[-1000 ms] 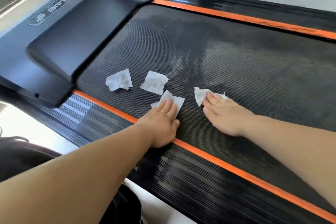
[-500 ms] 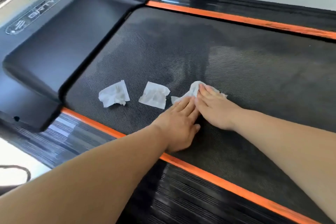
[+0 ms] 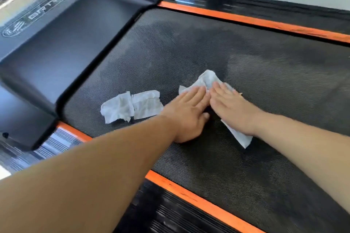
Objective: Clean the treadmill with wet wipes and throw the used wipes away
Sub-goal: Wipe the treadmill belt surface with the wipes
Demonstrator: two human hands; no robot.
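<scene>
Treadmill belt (image 3: pixel 265 58) with crumpled wipes (image 3: pixel 117 108)

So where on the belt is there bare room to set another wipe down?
Crowded: left hand and right hand press wipes mid-belt, two loose wipes lie left of them. Free: belt from there to the far orange stripe, and right of the right hand.

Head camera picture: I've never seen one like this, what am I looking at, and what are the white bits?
The camera sits on a person's head, looking down, so both arms are theirs. The dark textured surface is a treadmill belt with orange edge stripes and a black motor cover at left. The left hand and right hand press flat on crumpled wet wipes; neither grips anything. Two loose wipes lie on the belt left of the hands.
</scene>
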